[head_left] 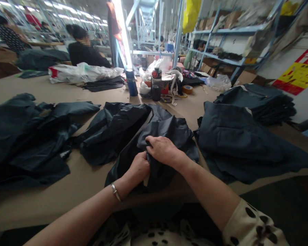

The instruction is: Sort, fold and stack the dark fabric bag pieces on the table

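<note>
A dark blue-grey cloth piece (166,126) lies bunched at the front middle of the table. My left hand (140,167), with a metal bracelet at the wrist, is closed on this cloth near its front edge. Just above and to the right, touching it, my right hand (161,148) pinches a fold of the same cloth. The fingertips of my left hand are hidden by the fabric. Beside the cloth on the left is another crumpled dark piece (113,130), and on the right lies a flatter dark pile (228,133).
More dark cloth (23,143) covers the far left. A folded stack (259,102) stands at the back right. Behind are a blue cylinder (131,82), a bottle (156,83), tape (187,89) and plastic bags (84,73). A person (84,48) sits beyond the table (92,184).
</note>
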`<state>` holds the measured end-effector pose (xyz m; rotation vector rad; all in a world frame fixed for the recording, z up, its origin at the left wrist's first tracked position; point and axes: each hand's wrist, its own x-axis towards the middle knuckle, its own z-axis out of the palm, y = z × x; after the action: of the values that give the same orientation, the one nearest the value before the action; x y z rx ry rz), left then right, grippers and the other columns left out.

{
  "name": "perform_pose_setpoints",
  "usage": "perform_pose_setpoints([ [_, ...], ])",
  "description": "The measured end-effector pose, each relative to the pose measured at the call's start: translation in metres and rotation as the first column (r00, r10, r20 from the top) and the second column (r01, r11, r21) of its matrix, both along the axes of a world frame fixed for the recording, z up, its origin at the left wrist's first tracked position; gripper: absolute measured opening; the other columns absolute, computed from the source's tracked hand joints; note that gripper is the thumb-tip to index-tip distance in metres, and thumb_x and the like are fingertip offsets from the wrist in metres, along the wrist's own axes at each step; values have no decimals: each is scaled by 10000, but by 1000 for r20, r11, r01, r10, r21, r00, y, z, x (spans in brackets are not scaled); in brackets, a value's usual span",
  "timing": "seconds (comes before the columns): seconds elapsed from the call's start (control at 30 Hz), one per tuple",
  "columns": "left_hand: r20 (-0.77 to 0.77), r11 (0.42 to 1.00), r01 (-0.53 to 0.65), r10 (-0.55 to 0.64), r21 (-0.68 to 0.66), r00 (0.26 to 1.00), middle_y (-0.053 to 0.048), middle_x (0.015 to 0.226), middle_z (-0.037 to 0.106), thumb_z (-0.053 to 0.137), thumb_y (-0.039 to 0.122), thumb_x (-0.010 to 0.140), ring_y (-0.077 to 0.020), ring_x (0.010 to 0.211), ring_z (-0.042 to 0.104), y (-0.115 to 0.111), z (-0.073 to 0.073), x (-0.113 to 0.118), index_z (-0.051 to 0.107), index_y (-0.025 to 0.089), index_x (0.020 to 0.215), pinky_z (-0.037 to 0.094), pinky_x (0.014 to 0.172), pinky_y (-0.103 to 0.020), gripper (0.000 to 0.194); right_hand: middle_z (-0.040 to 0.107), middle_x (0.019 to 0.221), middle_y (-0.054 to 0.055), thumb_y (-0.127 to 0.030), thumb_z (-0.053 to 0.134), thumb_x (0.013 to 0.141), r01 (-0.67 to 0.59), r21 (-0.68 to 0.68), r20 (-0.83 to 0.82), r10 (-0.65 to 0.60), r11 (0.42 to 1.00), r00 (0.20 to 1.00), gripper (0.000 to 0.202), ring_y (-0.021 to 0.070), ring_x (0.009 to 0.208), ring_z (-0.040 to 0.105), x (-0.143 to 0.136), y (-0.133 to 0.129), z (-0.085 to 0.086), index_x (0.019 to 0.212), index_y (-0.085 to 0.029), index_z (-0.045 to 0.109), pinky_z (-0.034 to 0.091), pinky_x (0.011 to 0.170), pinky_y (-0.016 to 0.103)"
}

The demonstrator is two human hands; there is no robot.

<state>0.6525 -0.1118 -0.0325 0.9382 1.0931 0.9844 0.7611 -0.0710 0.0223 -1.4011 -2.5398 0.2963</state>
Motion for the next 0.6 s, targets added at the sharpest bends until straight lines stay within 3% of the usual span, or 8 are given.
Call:
perform_pose_setpoints([
  [0.07,-91,995,34,-26,97,996,0,658,644,682,126,595,-149,679,580,-2,2,0,632,144,659,441,618,-198,83,634,745,29,-163,444,789,-7,-54,-94,1,999,996,219,164,722,597,11,4,-1,904,-183,630,435,712,270],
  [0.13,-179,991,38,-15,127,984,-1,627,627,649,197,654,-144,615,565,-3,6,-3,621,141,658,426,555,-206,63,575,656,-12,-133,454,759,25,-75,-308,-47,997,950,173,116,628,542,31,-2,1,818,-183,608,404,644,225],
  [0.27,-68,1000,-21,20,-10,997,-3,647,635,644,300,694,-144,538,566,0,20,-13,585,151,766,430,504,-227,176,470,661,-45,-261,487,813,309,-160,-701,-329,937,633,215,86,536,430,98,-37,3,1013,-191,527,367,530,209],
  [0.37,-1,998,59,-59,19,998,-6,709,635,635,319,716,-146,603,582,1,34,-17,575,151,827,449,554,-232,210,517,818,2,-326,535,817,556,-71,-716,-431,828,549,404,125,699,523,149,-60,9,1192,-195,459,442,644,256],
  [0.43,-88,978,178,-169,106,982,14,674,583,590,338,766,-113,580,524,-2,44,-14,582,145,820,406,529,-204,200,533,1011,63,-312,539,826,632,183,-697,-354,754,624,441,182,925,550,162,-72,25,1243,-202,446,461,786,326],
  [0.47,-174,953,248,-218,175,960,25,644,542,559,342,797,-94,560,478,-4,49,-11,580,144,790,371,510,-191,199,516,1110,87,-290,532,837,594,332,-647,-282,733,709,430,209,1032,524,160,-76,36,1250,-206,451,448,855,363],
  [0.53,-407,845,400,-246,355,880,36,607,470,510,313,841,-76,545,397,-9,60,-6,555,144,706,311,498,-188,221,469,1260,98,-227,511,858,339,561,-381,-128,755,916,387,244,1191,433,142,-82,62,1243,-216,478,386,974,417],
  [0.6,-618,671,527,-129,521,776,30,616,464,468,245,868,-78,564,388,-13,74,-3,529,144,664,303,527,-203,236,460,1316,78,-177,487,875,-23,572,9,21,820,1000,354,261,1261,361,118,-82,87,1226,-219,504,289,1058,458],
])
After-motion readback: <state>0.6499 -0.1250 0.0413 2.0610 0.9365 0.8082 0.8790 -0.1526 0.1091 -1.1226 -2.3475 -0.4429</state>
